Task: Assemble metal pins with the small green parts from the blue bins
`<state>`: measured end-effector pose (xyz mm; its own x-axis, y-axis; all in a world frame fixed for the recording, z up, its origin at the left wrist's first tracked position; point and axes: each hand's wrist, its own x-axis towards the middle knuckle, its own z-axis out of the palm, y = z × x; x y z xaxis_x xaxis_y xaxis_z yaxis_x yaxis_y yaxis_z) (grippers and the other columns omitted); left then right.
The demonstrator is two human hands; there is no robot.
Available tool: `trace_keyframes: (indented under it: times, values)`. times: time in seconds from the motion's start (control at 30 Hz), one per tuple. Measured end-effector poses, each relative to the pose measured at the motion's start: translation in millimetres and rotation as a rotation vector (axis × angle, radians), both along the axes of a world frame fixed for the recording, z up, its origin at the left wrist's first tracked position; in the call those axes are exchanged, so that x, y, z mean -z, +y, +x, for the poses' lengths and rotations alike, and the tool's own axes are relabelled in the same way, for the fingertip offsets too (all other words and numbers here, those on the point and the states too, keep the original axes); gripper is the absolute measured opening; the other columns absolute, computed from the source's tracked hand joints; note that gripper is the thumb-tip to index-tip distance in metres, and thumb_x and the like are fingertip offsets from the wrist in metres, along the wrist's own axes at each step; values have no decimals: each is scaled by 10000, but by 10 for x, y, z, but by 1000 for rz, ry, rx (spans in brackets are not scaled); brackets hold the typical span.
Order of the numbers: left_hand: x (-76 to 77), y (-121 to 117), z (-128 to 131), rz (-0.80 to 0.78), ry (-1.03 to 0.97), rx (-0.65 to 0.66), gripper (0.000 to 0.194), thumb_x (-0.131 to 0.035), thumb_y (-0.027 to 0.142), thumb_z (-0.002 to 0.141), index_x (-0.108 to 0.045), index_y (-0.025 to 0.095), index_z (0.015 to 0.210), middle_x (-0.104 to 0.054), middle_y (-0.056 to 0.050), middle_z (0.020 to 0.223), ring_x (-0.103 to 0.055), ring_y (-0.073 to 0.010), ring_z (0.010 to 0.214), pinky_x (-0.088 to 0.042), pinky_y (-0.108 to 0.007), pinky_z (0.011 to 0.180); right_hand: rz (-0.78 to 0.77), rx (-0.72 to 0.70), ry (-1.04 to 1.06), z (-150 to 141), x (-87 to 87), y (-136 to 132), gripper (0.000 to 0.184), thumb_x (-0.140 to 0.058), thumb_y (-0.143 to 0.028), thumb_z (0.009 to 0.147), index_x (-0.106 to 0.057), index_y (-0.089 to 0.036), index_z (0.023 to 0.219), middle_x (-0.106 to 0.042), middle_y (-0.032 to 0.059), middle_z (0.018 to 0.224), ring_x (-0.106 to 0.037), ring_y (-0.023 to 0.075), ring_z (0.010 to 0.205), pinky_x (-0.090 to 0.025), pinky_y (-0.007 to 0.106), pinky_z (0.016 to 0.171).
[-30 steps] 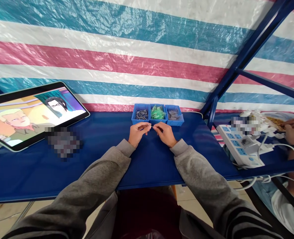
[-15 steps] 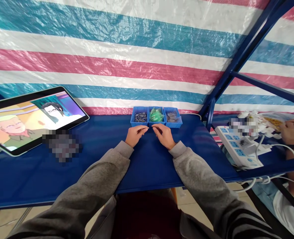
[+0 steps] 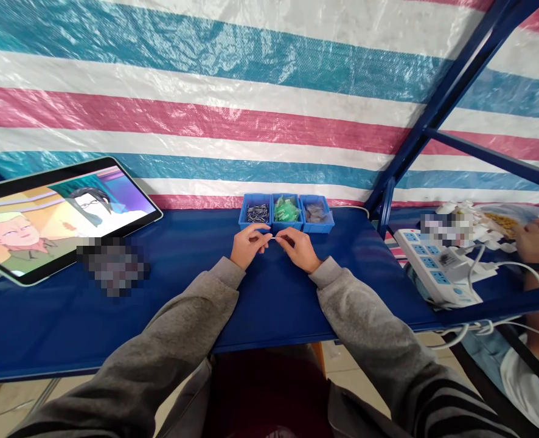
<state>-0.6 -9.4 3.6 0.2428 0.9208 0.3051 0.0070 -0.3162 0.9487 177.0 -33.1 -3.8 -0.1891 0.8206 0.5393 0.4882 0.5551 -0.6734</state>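
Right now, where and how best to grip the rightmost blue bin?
Rightmost blue bin: likely best pinched at its right wall, from the near right. It's upright and open-topped; the middle blue bin crowds its left, striped sheeting rises behind, its right side stands exposed.

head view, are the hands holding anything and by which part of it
A thin pale piece bridges the left hand and right hand, seemingly pinched at its ends; too small to identify.

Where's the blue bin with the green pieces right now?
In the head view, the blue bin of green pieces is near center, immediately right of the metal-parts bin and left of the grayish-parts bin.
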Motion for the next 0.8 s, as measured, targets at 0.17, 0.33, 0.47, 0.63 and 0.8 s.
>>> trace_keyframes:
  times: [0.17, 0.33, 0.47, 0.63, 0.8]
  values:
    - [35, 47, 54, -123, -215, -12, 320, -818, 348, 627, -713, 123, 828, -697, -52, 698, -611, -144, 592, -494, -269, 549, -30, 46, 33, 13, -4, 12, 313, -454, -422, 955, -641, -186, 871, -642, 44, 753, -597, 168, 670, -474, 279, 658]
    - [46, 33, 79, -150, -189, 6, 283, -817, 354, 624, -721, 122, 756, -682, -50, 684, -591, -136, 586, -484, -268, 540, -22, 29, 15, 4, 11, 7, 309, -464, -417, 954, -650, -189, 861, -652, 46, 779, -610, 167, 705, -481, 273, 685]
    - [30, 25, 67, -149, -192, 7, 304, -758, 408, 695, -658, 133, 778, -698, -70, 776, -622, -149, 625, -471, -236, 496, -17, 10, -15, -4, 37, 14, 294, -477, -397, 949, -665, -185, 870, -669, 60, 812, -627, 174, 727, -489, 284, 707]
    - [35, 49, 6, -49, -15, -47, 301, -675, 455, 769, -632, 160, 808, -639, -8, 637, -532, -97, 469, -416, -201, 433, -36, 55, 8, 11, 31, 24, 269, -474, -354, 942, -672, -178, 993, -682, 66, 827, -643, 187, 741, -501, 295, 709]
    - [64, 48, -18, 128, 209, -97, 306, -657, 464, 787, -715, 163, 797, -647, -14, 644, -502, -97, 477, -410, -217, 450, -65, 87, -4, 25, 9, 30, 258, -496, -346, 928, -657, -189, 1055, -678, 59, 841, -624, 172, 689, -502, 291, 689]
